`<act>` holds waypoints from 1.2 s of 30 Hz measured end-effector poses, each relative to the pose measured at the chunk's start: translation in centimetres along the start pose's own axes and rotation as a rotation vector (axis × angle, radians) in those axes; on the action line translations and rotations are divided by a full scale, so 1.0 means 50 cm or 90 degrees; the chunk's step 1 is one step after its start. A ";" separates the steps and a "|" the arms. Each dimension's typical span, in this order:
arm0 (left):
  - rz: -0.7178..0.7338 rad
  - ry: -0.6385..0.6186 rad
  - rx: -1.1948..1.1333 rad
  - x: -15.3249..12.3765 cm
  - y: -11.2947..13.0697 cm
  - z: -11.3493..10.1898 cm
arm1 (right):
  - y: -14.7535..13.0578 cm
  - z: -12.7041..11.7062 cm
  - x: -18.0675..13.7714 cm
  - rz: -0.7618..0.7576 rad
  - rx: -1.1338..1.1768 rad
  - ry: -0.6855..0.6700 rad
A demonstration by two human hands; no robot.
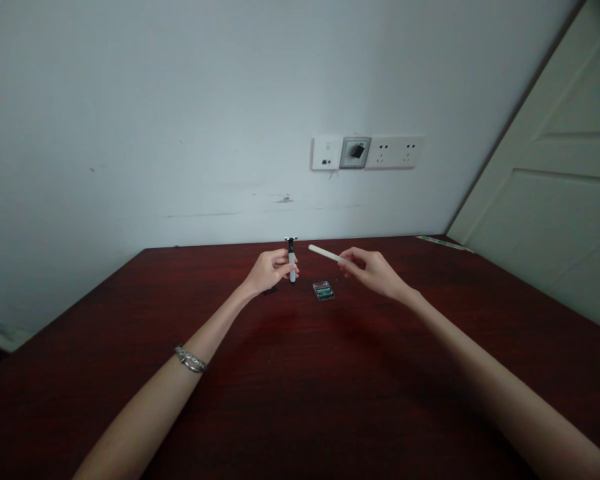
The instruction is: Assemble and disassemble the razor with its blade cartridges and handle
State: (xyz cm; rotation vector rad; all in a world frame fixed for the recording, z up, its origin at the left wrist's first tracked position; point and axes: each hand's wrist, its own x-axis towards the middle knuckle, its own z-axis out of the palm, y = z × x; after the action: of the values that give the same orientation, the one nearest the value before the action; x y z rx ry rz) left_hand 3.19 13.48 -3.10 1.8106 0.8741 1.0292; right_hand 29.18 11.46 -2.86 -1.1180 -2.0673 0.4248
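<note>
My left hand (270, 269) is closed around a slim upright device (292, 260) with a black upper part, a small metal head and a white lower end; it stands above the dark red table (300, 373). My right hand (373, 270) pinches a thin white stick-like piece (325, 253), which points left toward the device and does not touch it. A small clear case with green contents (323, 291) lies on the table between the two hands. A small dark item (269, 291) lies under my left hand. A metal bracelet (191, 359) circles my left forearm.
A white wall rises behind the table, with a row of sockets and a switch plate (367, 153) above the far edge. A pale door (560, 193) stands at the right. A flat light strip (445, 243) lies at the table's far right corner.
</note>
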 end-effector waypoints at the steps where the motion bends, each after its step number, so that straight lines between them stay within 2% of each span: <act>1: -0.001 0.003 0.004 0.002 0.001 -0.004 | -0.001 0.002 -0.002 -0.008 0.003 -0.018; 8: -0.018 0.012 0.017 0.004 0.003 -0.013 | -0.018 0.046 -0.038 -0.060 0.004 -0.168; 13: -0.031 0.007 0.020 0.004 0.001 -0.007 | -0.032 0.093 -0.063 -0.105 0.010 -0.227; 22: -0.036 -0.015 0.007 0.003 -0.007 -0.002 | -0.019 0.145 -0.078 -0.115 0.054 -0.213; 36: -0.051 -0.031 0.003 0.003 -0.019 0.000 | -0.016 0.150 -0.084 -0.125 0.054 -0.219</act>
State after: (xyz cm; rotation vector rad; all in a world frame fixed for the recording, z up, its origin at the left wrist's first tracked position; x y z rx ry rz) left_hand 3.11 13.98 -3.92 1.7822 0.9127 0.9293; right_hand 24.65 7.95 -9.34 -0.8257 -2.4053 0.6367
